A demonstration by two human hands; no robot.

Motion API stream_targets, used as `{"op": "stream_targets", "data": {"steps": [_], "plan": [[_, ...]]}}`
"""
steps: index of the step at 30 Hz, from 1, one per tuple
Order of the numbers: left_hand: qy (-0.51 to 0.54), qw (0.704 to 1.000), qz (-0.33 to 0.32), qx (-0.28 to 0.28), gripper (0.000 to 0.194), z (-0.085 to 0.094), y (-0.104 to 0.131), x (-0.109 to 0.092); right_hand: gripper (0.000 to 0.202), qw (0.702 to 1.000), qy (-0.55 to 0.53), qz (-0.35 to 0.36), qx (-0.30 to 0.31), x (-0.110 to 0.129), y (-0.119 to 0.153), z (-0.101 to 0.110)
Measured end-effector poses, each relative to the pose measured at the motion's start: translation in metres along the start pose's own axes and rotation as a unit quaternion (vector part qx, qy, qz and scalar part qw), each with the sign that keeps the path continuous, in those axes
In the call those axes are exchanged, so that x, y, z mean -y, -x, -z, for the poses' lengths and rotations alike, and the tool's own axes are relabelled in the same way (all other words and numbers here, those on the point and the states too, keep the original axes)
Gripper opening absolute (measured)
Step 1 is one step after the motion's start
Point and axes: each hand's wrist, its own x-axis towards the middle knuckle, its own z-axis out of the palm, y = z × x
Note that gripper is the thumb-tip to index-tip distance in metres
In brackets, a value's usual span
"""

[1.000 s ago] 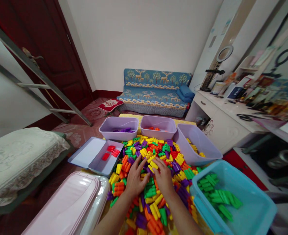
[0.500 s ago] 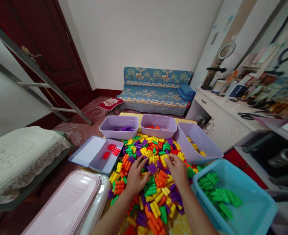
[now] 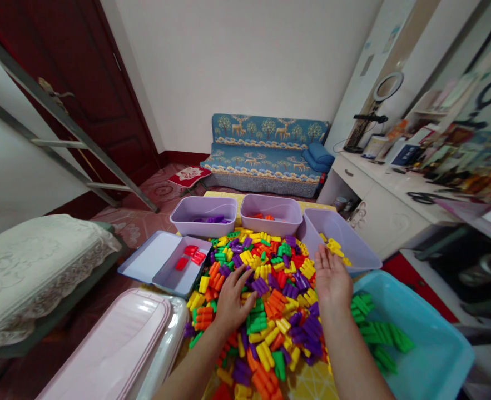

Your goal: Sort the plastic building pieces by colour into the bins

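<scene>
A heap of coloured plastic building blocks [image 3: 276, 303] in yellow, purple, green, orange and red spreads between my hands. My left hand [image 3: 232, 297] rests on the heap, its fingers spread over purple and green blocks and holding none. My right hand [image 3: 332, 280] is turned palm up at the near edge of a lilac bin [image 3: 357, 241], fingers stretched out. Just past its fingertips shows a yellow block [image 3: 334, 245]; whether it still touches them I cannot tell. More yellow blocks lie in that bin, partly hidden by the hand.
Two lilac bins [image 3: 203, 225] stand behind the heap, with purple and orange blocks. At left, an open case [image 3: 172, 278] holds red blocks beside pink lids [image 3: 115, 344]. A turquoise bin [image 3: 432, 333] with green blocks stands at right. A sofa [image 3: 266, 161] is beyond.
My right hand has moved right from the heap to the lilac bin, turned palm up and let go of a yellow block. My left hand has stayed in place.
</scene>
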Motion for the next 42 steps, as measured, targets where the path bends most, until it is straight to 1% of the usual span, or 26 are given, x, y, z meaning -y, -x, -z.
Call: {"op": "stream_targets", "data": {"steps": [3, 5, 7, 9, 10, 12, 14, 17, 21, 25, 30, 31, 32, 33, 35, 37, 38, 40, 42], "plan": [[0.001, 1.000, 0.000, 0.001, 0.055, 0.000, 0.000, -0.001, 0.013, 1.000, -0.003, -0.002, -0.004, 0.004, 0.002, -0.002], [0.003, 1.000, -0.001, 0.001, 0.055, 0.000, 0.000, -0.001, 0.017, 1.000, 0.013, -0.005, -0.004, 0.003, 0.001, 0.000], [0.004, 1.000, -0.001, 0.001, 0.055, 0.000, 0.000, -0.001, 0.027, 0.998, 0.061, -0.015, 0.012, -0.004, -0.001, 0.004], [0.006, 1.000, -0.002, 0.000, 0.055, -0.001, 0.000, 0.000, 0.038, 0.985, 0.165, -0.009, 0.047, -0.016, -0.004, 0.007], [0.006, 1.000, -0.002, -0.001, 0.055, -0.001, 0.000, 0.000, 0.042, 0.968, 0.240, 0.009, 0.074, -0.024, -0.005, 0.007], [0.007, 1.000, -0.002, -0.002, 0.056, -0.001, -0.001, 0.000, 0.048, 0.915, 0.377, 0.058, 0.132, -0.042, -0.011, 0.006], [0.007, 1.000, -0.002, -0.002, 0.056, -0.001, -0.001, 0.000, 0.050, 0.865, 0.459, 0.102, 0.175, -0.058, -0.017, 0.002], [0.006, 1.000, 0.000, 0.000, 0.056, -0.001, 0.000, 0.000, 0.053, 0.827, 0.506, 0.133, 0.207, -0.074, -0.026, -0.005], [0.006, 1.000, 0.007, 0.000, 0.056, -0.001, 0.000, 0.000, 0.054, 0.775, 0.566, 0.145, 0.242, -0.083, -0.028, -0.007], [0.009, 1.000, 0.006, -0.003, 0.056, -0.001, 0.001, 0.001, 0.042, 0.730, 0.606, 0.131, 0.286, -0.080, -0.022, -0.005], [0.013, 1.000, 0.006, 0.003, 0.056, -0.002, 0.001, 0.001, 0.032, 0.691, 0.612, 0.094, 0.375, -0.066, -0.002, -0.003], [0.015, 1.000, 0.006, 0.002, 0.057, -0.002, 0.001, 0.002, 0.032, 0.688, 0.608, 0.087, 0.386, -0.063, 0.003, -0.002], [0.016, 1.000, 0.006, 0.001, 0.057, -0.003, 0.001, 0.002, 0.031, 0.694, 0.600, 0.079, 0.391, -0.062, 0.009, -0.001], [0.016, 1.000, 0.006, 0.000, 0.057, -0.003, 0.001, 0.002, 0.031, 0.708, 0.585, 0.067, 0.390, -0.061, 0.014, 0.002], [0.014, 1.000, 0.006, -0.002, 0.057, -0.004, 0.001, 0.002, 0.036, 0.758, 0.534, 0.029, 0.374, -0.062, 0.024, 0.010], [0.012, 1.000, 0.004, -0.003, 0.057, -0.004, 0.001, 0.002, 0.045, 0.815, 0.469, -0.013, 0.339, -0.065, 0.034, 0.020], [0.011, 1.000, 0.003, -0.003, 0.057, -0.004, 0.001, 0.002, 0.049, 0.838, 0.444, -0.027, 0.317, -0.066, 0.038, 0.024], [0.010, 1.000, 0.001, -0.006, 0.056, -0.003, 0.001, 0.001, 0.052, 0.870, 0.409, -0.040, 0.272, -0.068, 0.047, 0.032], [0.009, 1.000, 0.000, -0.007, 0.055, -0.002, 0.000, 0.000, 0.049, 0.887, 0.392, -0.043, 0.242, -0.066, 0.055, 0.037]]}}
